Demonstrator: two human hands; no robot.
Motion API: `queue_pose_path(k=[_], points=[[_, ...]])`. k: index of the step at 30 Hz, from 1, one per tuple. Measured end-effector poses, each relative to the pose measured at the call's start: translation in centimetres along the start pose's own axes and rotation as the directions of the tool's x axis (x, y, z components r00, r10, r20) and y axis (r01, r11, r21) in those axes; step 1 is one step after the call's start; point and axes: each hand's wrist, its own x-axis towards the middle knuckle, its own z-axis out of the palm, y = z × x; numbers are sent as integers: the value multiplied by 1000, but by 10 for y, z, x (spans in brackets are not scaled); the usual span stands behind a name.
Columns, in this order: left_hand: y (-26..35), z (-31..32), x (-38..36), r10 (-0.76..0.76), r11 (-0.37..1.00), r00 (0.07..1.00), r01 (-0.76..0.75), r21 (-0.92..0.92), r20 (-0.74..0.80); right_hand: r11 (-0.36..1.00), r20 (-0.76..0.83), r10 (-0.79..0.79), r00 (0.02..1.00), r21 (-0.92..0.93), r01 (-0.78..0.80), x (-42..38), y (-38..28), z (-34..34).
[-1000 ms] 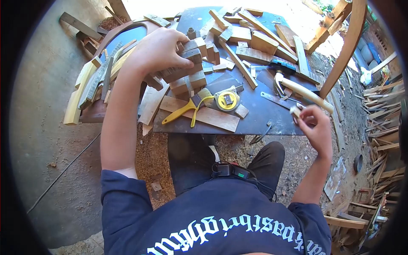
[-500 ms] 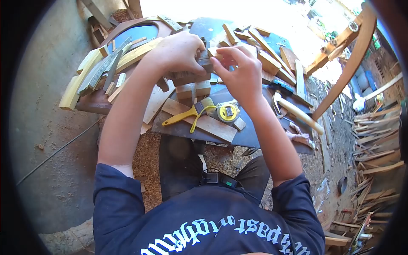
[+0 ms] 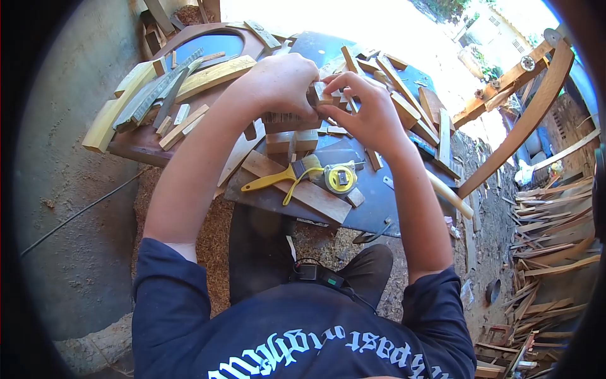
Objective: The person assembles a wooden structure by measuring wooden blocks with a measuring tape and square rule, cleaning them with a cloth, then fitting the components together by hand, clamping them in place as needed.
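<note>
At the middle of the work table, my left hand (image 3: 287, 85) is closed round a wooden piece whose far side it hides. Thumb and fingertips of my right hand (image 3: 360, 104) pinch a small wooden block (image 3: 323, 93) just beside the left hand. Under both hands lies a dark wooden piece (image 3: 284, 124) on stacked light blocks (image 3: 292, 141). Nearer my body are a yellow-handled brush (image 3: 273, 179), a yellow tape measure (image 3: 341, 179) and a flat board (image 3: 303, 189).
Wood strips (image 3: 214, 79) lie on the table's left side, more offcuts (image 3: 410, 110) on its right. A hammer handle (image 3: 449, 194) shows beside my right forearm. A curved wooden bar (image 3: 524, 120) rises at the right, and sticks (image 3: 552, 252) are piled beyond.
My hands have come together, the right moving left towards the left hand. The view has shifted slightly, and my right forearm now covers the hammer's head.
</note>
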Motion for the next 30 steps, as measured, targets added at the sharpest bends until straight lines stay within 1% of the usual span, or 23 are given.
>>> queue_pose_path(k=[2, 5, 8, 9, 12, 13, 15, 17, 18, 20, 21, 24, 26, 27, 28, 30], points=[[2, -2, -2, -1, 1000, 1000, 1, -12, 5, 1000, 54, -22, 998, -7, 22, 7, 5, -6], [0, -1, 0, 11, 1000, 1000, -11, -19, 8, 996, 205, 92, 974, -24, -89, 15, -1, -21], [-1, 0, 1, 22, 998, 1000, -21, -58, 1, 999, 246, 16, 969, -52, -3, 21, 15, -21], [-2, 0, 1, 21, 998, 1000, -21, -53, 2, 998, 287, 59, 956, 14, -66, 21, 15, -22], [-1, 1, 3, 19, 999, 1000, -19, -40, 8, 998, 308, 65, 949, -19, -62, 23, 17, -25], [1, 0, 2, 19, 999, 1000, -19, -33, 10, 995, 319, 95, 943, -2, -99, 22, 17, -25], [3, 0, 2, 16, 999, 1000, -16, -28, 21, 996, 325, 83, 942, -56, -68, 23, 17, -26], [1, 0, 3, 11, 999, 999, -9, -32, 40, 999, 315, 41, 948, -34, -32, 23, 24, -24], [0, 2, 3, 28, 999, 999, -28, -20, 17, 1000, 310, 20, 951, -23, -14, 23, 25, -24], [-3, 7, 3, 65, 998, 997, -65, 4, -30, 1000, 299, 21, 954, 5, -23, 22, 27, -23], [-2, 6, 1, 71, 997, 997, -71, 2, -35, 995, 300, 72, 951, 48, -90, 22, 25, -23], [4, -1, -5, 71, 997, 997, -72, -10, -33, 991, 308, 120, 944, 26, -135, 20, 22, -24], [7, -5, -8, 51, 999, 999, -51, -19, -10, 994, 302, 103, 948, 3, -109, 20, 28, -22], [1, 0, -7, 61, 996, 998, -62, -60, -29, 995, 298, 93, 950, 2, -98, 20, 30, -21], [-5, 7, -9, 103, 994, 987, -106, -19, -124, 996, 294, 82, 952, 1, -86, 21, 32, -21], [-13, 16, -15, 190, 982, 932, -174, 79, -308, 998, 293, 70, 954, -13, -69, 21, 34, -21]])
